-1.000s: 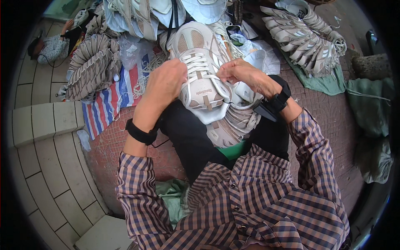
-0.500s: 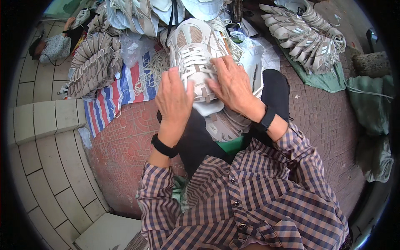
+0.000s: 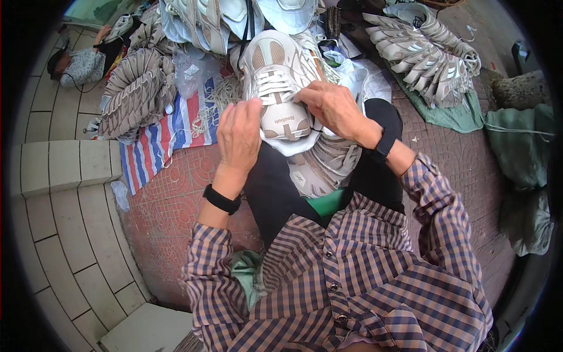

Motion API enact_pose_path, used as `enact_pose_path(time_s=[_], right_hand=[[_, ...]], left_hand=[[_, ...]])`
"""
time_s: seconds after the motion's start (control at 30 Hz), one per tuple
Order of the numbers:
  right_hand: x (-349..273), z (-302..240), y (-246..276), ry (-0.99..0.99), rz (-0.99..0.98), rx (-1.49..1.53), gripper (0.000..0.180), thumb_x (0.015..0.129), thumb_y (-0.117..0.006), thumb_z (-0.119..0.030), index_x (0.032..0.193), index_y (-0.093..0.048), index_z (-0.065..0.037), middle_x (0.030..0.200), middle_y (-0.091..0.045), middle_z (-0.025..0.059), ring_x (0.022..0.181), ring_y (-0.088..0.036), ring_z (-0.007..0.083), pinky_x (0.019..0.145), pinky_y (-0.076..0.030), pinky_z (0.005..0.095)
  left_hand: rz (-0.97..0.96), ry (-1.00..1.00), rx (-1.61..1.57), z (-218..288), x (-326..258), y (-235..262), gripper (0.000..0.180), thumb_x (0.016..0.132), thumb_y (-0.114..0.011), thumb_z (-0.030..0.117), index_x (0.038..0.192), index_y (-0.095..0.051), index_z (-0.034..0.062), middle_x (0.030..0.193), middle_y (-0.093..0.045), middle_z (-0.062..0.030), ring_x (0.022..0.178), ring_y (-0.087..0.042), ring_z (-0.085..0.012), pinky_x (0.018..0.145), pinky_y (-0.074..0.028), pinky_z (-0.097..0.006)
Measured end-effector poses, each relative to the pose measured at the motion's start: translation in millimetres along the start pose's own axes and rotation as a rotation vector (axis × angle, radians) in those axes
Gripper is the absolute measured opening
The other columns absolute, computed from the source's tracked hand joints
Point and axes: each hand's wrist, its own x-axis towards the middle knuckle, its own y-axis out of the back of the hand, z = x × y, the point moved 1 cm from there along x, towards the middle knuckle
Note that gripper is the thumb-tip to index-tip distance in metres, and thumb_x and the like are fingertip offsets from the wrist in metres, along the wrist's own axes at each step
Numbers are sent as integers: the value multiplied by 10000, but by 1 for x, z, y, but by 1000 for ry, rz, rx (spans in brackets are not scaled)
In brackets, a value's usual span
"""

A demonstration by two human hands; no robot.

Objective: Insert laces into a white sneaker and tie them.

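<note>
A white and beige shoe (image 3: 275, 88) rests on the person's lap, toe pointing away, its tongue and white laces (image 3: 271, 87) facing up. The left hand (image 3: 239, 136) lies against the shoe's left side with fingers held together, their tips at the edge of the laces; whether they pinch a lace cannot be told. The right hand (image 3: 334, 107) comes in from the other side, fingers curled and pressed together on the shoe's upper beside the laces. Each wrist wears a black band (image 3: 221, 199). Under the shoe, between the knees, lies another pale shoe upper (image 3: 325, 167). Ahead on the floor sit stacks of beige uppers, one fanned stack (image 3: 138, 88) to the left on a striped sheet (image 3: 155, 146) and another stack (image 3: 419, 56) to the right on a green cloth (image 3: 451, 117). A heap of loose laces (image 3: 214, 105) lies just left of the shoe. Another person (image 3: 79, 61) sits at the far left.
</note>
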Motion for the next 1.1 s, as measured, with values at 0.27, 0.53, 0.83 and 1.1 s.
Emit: enact_pose_path(time_s=[0.27,0.53,0.83,1.1], right_hand=[[24,-4,-9,113,-255,-499,198,689,-572,-105,886,-576,-85,938,-530,92,848,-562,232,727,-414,371],[-77,-61,21,260,-469,29,120,665,-556,-130,758,-569,-57,910,-539,99,838,-528,240,690,-410,352],[-44,-56,-7,-621,-115,782,141,833,-509,-136,830,-583,-16,699,-555,140,607,-568,284,580,-451,375],[1,-64,-46,-296,31,-64,202,788,-582,-194,811,-485,-17,779,-527,148,625,-567,329,542,-426,422]], left_hand=[[-376,22,396,23,21,-7,163,702,-531,14,852,-502,70,838,-499,-96,805,-568,-267,833,-425,-417],[-347,-238,-207,37,-59,42,74,693,-574,88,747,-525,71,799,-521,-78,760,-518,-258,689,-419,-374],[-568,526,-1047,30,-29,89,123,841,-506,59,846,-613,-3,724,-556,-27,571,-534,-85,513,-425,-208],[-10,-16,181,-41,19,99,108,837,-477,103,898,-563,80,681,-560,-140,593,-547,-312,557,-417,-377]])
